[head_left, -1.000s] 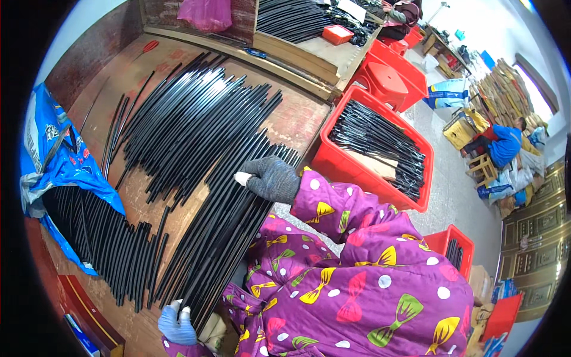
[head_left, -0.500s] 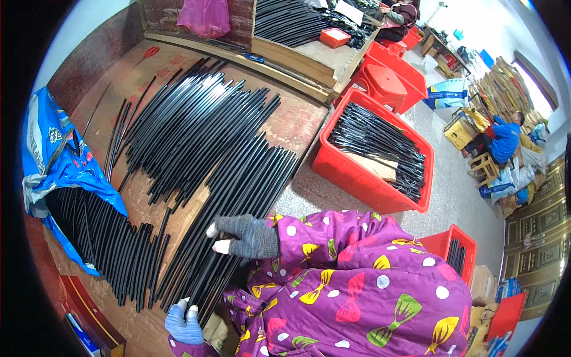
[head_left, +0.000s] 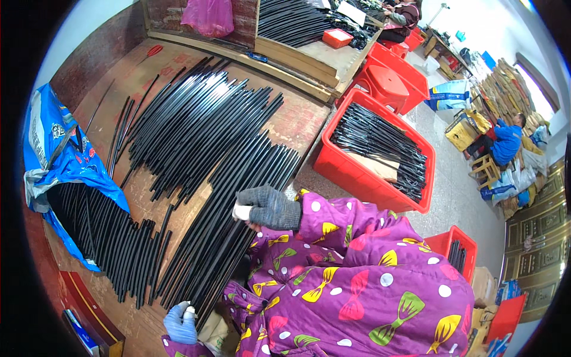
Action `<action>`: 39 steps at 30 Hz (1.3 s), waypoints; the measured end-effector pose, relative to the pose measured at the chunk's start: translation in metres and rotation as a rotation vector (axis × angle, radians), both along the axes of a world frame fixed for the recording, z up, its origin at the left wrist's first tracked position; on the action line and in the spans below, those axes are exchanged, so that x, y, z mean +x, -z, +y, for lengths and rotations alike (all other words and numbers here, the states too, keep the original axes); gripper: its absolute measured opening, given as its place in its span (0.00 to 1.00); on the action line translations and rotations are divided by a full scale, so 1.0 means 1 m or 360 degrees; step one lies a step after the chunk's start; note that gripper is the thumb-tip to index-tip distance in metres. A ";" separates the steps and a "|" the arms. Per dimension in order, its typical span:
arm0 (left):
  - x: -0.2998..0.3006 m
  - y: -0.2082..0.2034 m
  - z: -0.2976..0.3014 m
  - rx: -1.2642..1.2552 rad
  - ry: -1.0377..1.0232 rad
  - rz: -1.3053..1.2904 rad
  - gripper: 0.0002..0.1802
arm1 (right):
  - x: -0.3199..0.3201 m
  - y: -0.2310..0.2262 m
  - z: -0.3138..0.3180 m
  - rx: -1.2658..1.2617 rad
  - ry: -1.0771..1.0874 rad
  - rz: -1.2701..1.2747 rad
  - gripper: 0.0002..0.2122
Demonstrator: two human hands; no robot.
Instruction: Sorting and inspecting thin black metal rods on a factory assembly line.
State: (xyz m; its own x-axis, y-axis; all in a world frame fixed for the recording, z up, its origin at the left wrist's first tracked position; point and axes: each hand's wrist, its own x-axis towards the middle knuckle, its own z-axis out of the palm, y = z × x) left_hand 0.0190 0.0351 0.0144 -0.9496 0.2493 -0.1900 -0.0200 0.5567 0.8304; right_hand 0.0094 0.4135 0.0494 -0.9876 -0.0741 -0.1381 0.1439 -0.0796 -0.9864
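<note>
My right hand (head_left: 269,207), in a dark grey glove with pale fingertips, is over the right edge of a spread of long thin black rods (head_left: 208,244). Its fingers are curled in and the thumb is drawn close to them; whatever they hold is hidden. At the near ends of those rods is my left hand (head_left: 181,324), in a light blue glove with pale fingertips. The fingers are bent and closed there, and I cannot see what is between them. A larger heap of black rods (head_left: 196,131) lies behind on the same worn wooden table (head_left: 291,122).
A blue plastic sack (head_left: 56,134) at the left spills more rods. Right of the table stands a red crate (head_left: 369,181) of black pieces, with a smaller red crate (head_left: 457,253) nearer. A person in blue (head_left: 507,143) sits far right; another person (head_left: 404,15) is at the back.
My right hand has moved right and slightly away from me, off the rods' middle toward their right edge. The left hand has stayed nearly in place, its fingers turned a little.
</note>
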 end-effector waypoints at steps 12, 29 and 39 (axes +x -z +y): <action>-0.001 -0.010 0.005 0.0285 -0.0265 -0.0671 0.11 | -0.002 0.003 0.009 0.0087 -0.0051 -0.0037 0.11; 0.004 -0.019 0.011 -0.0152 0.0233 0.0521 0.08 | -0.001 0.008 0.016 0.0272 0.0123 0.0065 0.10; 0.010 -0.007 0.006 -0.0165 0.0251 0.0471 0.08 | -0.004 0.012 0.019 0.0214 0.0234 -0.0007 0.10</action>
